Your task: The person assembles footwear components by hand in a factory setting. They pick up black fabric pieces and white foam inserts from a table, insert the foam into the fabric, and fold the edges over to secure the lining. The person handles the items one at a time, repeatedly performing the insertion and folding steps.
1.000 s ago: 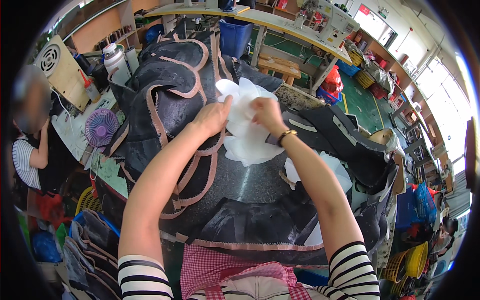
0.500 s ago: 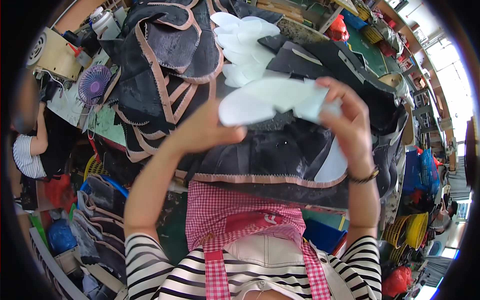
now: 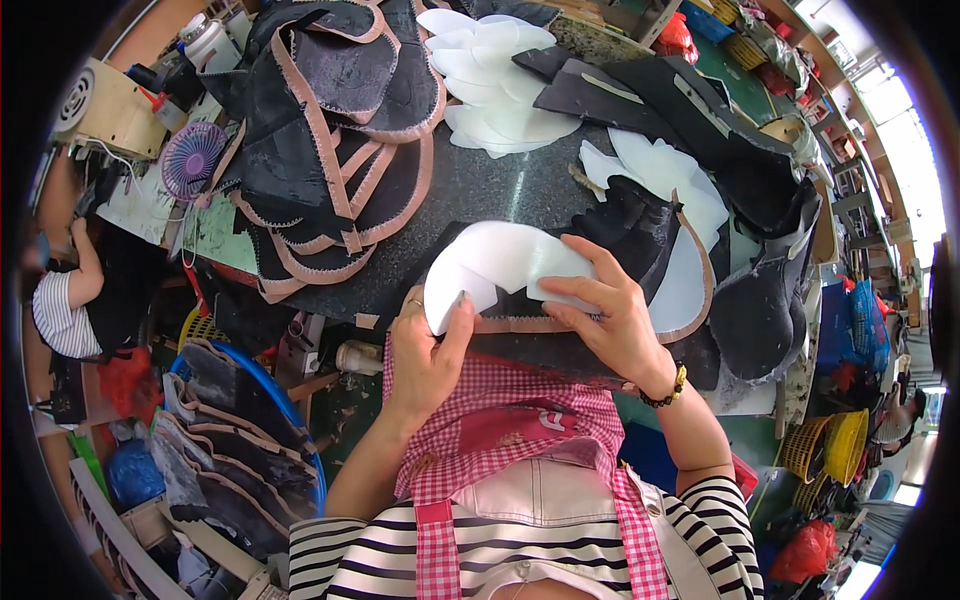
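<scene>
Both hands grip a thin white curved sheet (image 3: 495, 245) with a notch in its near edge, bent into an arch over the table's front. My left hand (image 3: 425, 350) pinches its left end between thumb and fingers. My right hand (image 3: 615, 320) is closed on the right end, fingers lying over the sheet. Below it lies a black fabric piece (image 3: 640, 225) edged with a pink-brown strip, partly hidden by the sheet and my hands. Loose white sheets (image 3: 500, 85) overlap in a heap at the far middle, with more white sheets (image 3: 690, 190) to the right.
Black fabric pieces with pink-brown edging (image 3: 350, 100) are heaped on the left of the dark table (image 3: 500, 190). Black moulded pieces (image 3: 765, 310) lie at the right. A purple fan (image 3: 194, 160) stands far left. A blue tub (image 3: 300, 410) holds dark pieces; another person (image 3: 70, 310) sits at left.
Both hands have come down and nearer to me with the white sheet, which is now bent more into an arch. The table's far middle and the right-hand sheets have come into view.
</scene>
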### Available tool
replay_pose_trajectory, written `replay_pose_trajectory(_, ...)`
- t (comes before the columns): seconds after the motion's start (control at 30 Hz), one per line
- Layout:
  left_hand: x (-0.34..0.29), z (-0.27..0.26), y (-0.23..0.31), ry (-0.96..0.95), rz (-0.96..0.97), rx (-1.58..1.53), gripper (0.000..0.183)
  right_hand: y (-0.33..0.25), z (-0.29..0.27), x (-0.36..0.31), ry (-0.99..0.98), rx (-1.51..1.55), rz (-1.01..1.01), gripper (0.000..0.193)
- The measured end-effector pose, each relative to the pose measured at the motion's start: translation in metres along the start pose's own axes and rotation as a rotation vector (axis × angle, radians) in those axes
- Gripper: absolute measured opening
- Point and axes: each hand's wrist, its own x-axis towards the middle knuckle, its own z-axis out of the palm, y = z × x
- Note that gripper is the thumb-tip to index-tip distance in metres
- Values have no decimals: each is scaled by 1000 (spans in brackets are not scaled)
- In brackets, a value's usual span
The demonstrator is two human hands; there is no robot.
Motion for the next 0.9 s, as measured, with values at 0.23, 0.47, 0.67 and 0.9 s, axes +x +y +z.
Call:
replay_pose_trajectory(0.23,66,-34,42,-284,373,128,21,13,-38,19,15,652,347,27)
replay_pose_trajectory(0.47,82,3,61,-358,388,-85,21,6,-64,26,5,32,131,35)
replay_pose_trajectory(0.67,64,15,77,-374,328,-253,24,-23,-42,44,81,410,200,41)
replay_pose_trajectory(0.9,61,8,78,-412,354,-178,28,-11,-47,43,161,438,144,23)
